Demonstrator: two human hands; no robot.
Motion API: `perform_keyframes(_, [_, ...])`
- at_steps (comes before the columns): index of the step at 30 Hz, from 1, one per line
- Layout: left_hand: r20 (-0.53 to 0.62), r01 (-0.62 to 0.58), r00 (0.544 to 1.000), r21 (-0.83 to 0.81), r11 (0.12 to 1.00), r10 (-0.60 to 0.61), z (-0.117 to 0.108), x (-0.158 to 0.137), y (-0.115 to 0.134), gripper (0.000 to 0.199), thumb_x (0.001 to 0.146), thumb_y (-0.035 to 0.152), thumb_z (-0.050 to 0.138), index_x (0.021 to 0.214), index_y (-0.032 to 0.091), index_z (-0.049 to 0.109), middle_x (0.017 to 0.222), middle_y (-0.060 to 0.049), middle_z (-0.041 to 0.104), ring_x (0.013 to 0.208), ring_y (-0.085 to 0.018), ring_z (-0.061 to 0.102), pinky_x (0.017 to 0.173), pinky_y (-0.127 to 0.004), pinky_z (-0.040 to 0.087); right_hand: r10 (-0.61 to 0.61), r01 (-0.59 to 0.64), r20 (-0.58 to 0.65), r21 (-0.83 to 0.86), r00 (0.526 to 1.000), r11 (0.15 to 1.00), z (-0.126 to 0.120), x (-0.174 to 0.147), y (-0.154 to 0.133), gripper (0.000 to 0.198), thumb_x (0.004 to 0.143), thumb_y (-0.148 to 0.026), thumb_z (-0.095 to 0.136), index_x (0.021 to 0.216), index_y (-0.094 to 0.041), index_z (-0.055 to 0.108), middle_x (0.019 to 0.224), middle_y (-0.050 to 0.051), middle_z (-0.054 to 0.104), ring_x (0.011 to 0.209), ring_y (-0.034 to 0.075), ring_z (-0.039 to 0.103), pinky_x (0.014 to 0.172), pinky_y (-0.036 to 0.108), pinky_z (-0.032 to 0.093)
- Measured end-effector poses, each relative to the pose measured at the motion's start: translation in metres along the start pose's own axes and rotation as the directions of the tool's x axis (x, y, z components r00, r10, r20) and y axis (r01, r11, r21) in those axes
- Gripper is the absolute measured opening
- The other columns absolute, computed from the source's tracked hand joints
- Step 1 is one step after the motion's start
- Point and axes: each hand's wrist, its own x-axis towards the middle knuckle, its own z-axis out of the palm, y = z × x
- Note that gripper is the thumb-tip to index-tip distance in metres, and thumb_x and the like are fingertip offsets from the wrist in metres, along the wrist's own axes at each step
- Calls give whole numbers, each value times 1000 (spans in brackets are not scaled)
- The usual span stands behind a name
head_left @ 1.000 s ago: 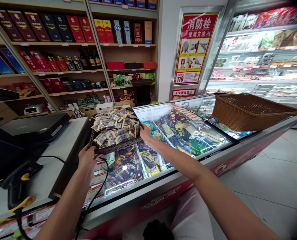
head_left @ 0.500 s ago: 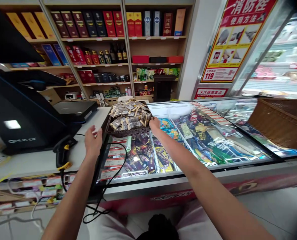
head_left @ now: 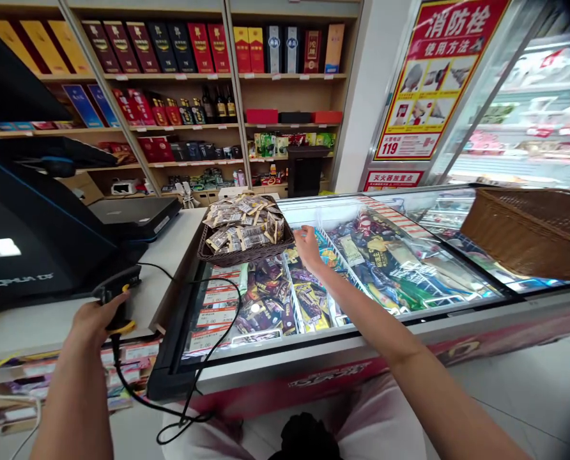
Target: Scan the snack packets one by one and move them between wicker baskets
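My left hand (head_left: 96, 316) is closed round the handle of a black and yellow barcode scanner (head_left: 124, 275) at the counter's front edge. Part of the grip is hidden behind my fingers. A dark woven basket (head_left: 237, 257) full of small wrapped packets (head_left: 246, 220) sits on the left end of the glass-topped freezer (head_left: 314, 335). Just off the basket's right side, my right hand (head_left: 308, 248) hovers over the glass with loosely bent fingers and nothing visible in them.
A black checkout terminal (head_left: 40, 236) stands on the counter (head_left: 184, 233) at left. The scanner's black cable (head_left: 222, 332) loops over the freezer edge. An upright brown basket (head_left: 519, 233) rests on the freezer's right end. Shelves of boxes (head_left: 170, 48) line the back.
My left hand has moved left and down from beside the woven basket and taken hold of the barcode scanner. My right hand has let go of the basket's side and shifted slightly right.
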Motion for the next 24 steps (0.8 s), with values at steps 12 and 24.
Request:
perform_keyframes(12, [652, 346, 758, -446, 826, 34, 111, -187, 112, 16, 73, 20, 80, 85, 14, 70, 66, -1, 63, 55, -7, 54, 45, -14, 50, -46, 47, -24, 24, 999, 999, -20, 4, -23, 30, 96, -33, 55, 124, -22, 51, 109, 9, 76, 78, 22, 77, 76, 35, 54])
perform_keyframes(24, [690, 62, 616, -522, 851, 379, 220, -205, 55, 46, 66, 40, 91, 93, 17, 62, 67, 4, 67, 41, -8, 49, 38, -21, 36, -211, 219, 66, -170, 975, 961, -28, 1, -7, 24, 98, -27, 54, 119, -19, 63, 104, 11, 76, 80, 24, 72, 80, 39, 58])
